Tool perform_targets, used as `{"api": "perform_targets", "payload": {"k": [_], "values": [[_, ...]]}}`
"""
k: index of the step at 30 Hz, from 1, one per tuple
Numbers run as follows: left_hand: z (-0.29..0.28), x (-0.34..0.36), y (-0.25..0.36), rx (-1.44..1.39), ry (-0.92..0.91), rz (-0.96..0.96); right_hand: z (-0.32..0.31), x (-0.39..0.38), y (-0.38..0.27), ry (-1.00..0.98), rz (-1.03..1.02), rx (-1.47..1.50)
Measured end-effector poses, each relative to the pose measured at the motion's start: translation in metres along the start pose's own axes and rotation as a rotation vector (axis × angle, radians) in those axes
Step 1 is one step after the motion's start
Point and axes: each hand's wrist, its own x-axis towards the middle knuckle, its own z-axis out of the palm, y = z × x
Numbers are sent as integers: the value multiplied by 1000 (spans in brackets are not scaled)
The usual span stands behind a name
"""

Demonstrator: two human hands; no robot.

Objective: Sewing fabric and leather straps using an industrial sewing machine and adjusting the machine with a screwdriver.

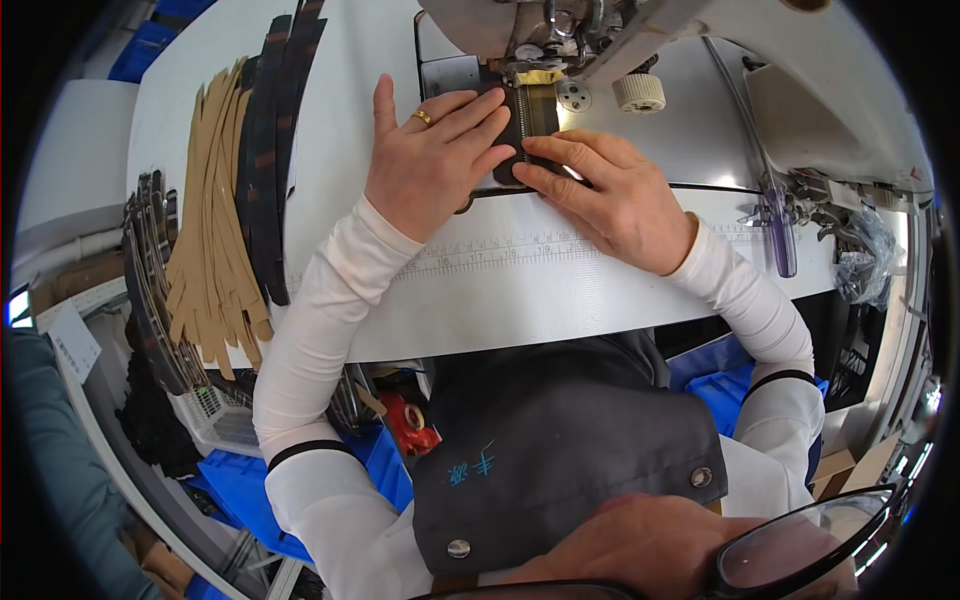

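Observation:
A dark strip of material [542, 112] with a metal-toothed zipper [522, 112] along it lies under the needle area of a sewing machine [640, 35]. My left hand [430, 160] rests flat on the strip's left side, fingers stretched out and thumb apart, with a ring on one finger. From the right, my right hand [625, 200] reaches over with its extended index finger and thumb touching the strip near the zipper's close end. Those two fingertips stay apart. The undersides of both hands are hidden, as is the exact stitching point.
On the left of the white table [470, 310] lie a bundle of tan strips [212, 220], long dark strips [268, 150] and several zipper strips [150, 270] over the edge. A purple-handled screwdriver [780, 230] stands out at right. A printed ruler crosses the table before my hands.

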Motion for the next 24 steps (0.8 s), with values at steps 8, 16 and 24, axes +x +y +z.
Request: {"api": "perform_targets", "payload": {"k": [8, 16, 24], "values": [[0, 0, 0, -3, -15, -24, 1, 4, 6, 2, -8, -7], [2, 0, 1, -36, 28, 5, 5, 10, 14, 38, -4, 25], [1, 0, -2, -51, -6, 24, 12, 13, 23, 57, 26, 6]]}}
